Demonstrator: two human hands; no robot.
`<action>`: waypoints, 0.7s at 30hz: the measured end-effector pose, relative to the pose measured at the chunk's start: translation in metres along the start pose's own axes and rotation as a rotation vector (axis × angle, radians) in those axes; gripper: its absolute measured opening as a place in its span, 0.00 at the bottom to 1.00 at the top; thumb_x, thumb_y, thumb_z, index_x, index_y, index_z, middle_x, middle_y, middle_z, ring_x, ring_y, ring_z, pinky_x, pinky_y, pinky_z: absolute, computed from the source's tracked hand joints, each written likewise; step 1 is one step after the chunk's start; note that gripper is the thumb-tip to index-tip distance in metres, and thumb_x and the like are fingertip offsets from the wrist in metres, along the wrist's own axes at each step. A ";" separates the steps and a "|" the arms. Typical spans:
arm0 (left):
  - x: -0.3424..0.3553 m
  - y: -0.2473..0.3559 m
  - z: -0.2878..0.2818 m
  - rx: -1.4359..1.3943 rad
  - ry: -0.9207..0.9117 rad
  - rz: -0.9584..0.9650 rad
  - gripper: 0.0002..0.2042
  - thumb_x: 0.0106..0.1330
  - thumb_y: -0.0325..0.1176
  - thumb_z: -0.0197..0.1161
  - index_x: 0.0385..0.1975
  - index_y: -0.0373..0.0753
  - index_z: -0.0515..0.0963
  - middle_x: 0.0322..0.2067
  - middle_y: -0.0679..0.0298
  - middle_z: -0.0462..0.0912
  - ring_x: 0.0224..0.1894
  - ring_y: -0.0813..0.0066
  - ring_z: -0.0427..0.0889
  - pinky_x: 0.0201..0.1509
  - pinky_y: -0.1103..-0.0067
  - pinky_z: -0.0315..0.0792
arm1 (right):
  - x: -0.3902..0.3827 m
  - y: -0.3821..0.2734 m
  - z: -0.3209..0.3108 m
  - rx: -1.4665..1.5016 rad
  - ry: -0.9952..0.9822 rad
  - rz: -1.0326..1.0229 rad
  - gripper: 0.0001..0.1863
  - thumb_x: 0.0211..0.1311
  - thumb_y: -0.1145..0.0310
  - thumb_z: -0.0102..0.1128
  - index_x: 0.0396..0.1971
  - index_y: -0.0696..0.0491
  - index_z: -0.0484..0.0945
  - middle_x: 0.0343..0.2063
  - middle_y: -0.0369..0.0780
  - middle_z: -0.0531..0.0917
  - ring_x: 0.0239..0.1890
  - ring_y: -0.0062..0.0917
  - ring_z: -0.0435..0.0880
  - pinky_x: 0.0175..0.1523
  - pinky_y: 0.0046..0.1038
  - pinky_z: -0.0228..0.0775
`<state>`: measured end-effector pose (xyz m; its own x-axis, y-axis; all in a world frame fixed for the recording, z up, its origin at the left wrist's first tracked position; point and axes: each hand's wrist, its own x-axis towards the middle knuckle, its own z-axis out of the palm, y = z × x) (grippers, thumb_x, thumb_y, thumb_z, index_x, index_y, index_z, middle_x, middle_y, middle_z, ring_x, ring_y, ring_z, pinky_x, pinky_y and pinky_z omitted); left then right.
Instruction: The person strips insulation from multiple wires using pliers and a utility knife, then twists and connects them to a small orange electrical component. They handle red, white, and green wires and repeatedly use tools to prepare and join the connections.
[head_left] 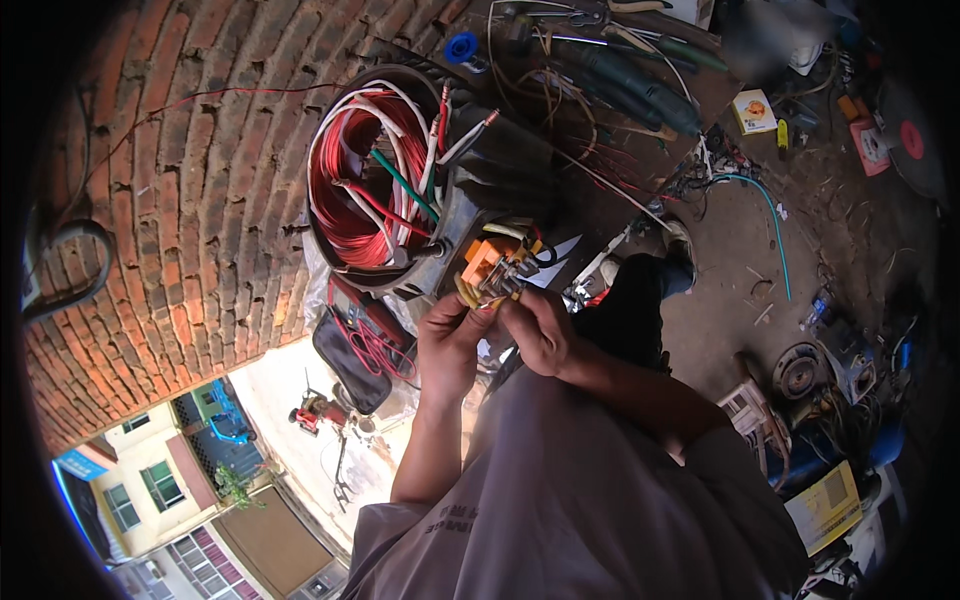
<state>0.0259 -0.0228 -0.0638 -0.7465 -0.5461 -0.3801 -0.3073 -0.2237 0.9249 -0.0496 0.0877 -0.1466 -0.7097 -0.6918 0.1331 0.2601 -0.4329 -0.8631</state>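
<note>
In front of my chest is an orange electrical part (484, 262) with metal terminals (516, 270) along its right side. A thick yellow wire (467, 293) curves from its lower left. My left hand (452, 340) is closed, thumb and fingers pinched at the lower end of this wire. My right hand (538, 328) is closed just beside it, fingers bent under the terminals; what its fingertips grip is hidden. Just beyond the part stands a dark round tub (318, 225) filled with coiled red and white cable (350, 200), some ends stripped.
A brick wall (200, 200) rises at the left. Below the tub lie a multimeter (372, 312) with red leads and a black case (350, 362). Green power tools (640, 90), a small box (753, 111) and loose wires litter the far right. A yellow panel (828, 508) stands lower right.
</note>
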 end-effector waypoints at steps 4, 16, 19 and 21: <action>0.001 -0.006 -0.006 -0.020 -0.017 0.020 0.07 0.73 0.28 0.67 0.44 0.31 0.83 0.37 0.61 0.87 0.30 0.76 0.81 0.35 0.80 0.75 | 0.009 -0.001 -0.011 0.033 -0.151 0.113 0.10 0.76 0.71 0.47 0.43 0.59 0.77 0.28 0.38 0.82 0.32 0.24 0.81 0.38 0.31 0.74; -0.002 -0.012 0.002 0.102 0.127 0.092 0.09 0.75 0.31 0.66 0.44 0.30 0.83 0.31 0.63 0.87 0.32 0.80 0.82 0.41 0.82 0.77 | 0.017 0.014 -0.026 -0.127 -0.035 -0.075 0.11 0.71 0.68 0.66 0.46 0.59 0.83 0.32 0.42 0.88 0.34 0.22 0.87 0.40 0.28 0.77; -0.002 -0.015 0.006 0.132 0.150 0.069 0.10 0.76 0.32 0.64 0.42 0.30 0.83 0.30 0.62 0.87 0.31 0.79 0.83 0.42 0.80 0.78 | 0.014 0.010 -0.024 -0.099 0.033 -0.004 0.12 0.70 0.68 0.68 0.47 0.59 0.84 0.35 0.43 0.90 0.37 0.19 0.88 0.41 0.26 0.79; -0.001 -0.015 0.010 0.090 0.175 0.053 0.10 0.77 0.33 0.63 0.38 0.30 0.83 0.29 0.62 0.87 0.30 0.79 0.83 0.40 0.81 0.78 | 0.012 0.010 -0.022 -0.050 0.032 0.117 0.11 0.71 0.69 0.67 0.47 0.59 0.84 0.35 0.42 0.90 0.37 0.20 0.88 0.42 0.26 0.79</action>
<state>0.0257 -0.0112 -0.0771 -0.6513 -0.6891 -0.3177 -0.3276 -0.1223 0.9369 -0.0704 0.0876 -0.1645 -0.6969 -0.7170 0.0153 0.3102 -0.3206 -0.8950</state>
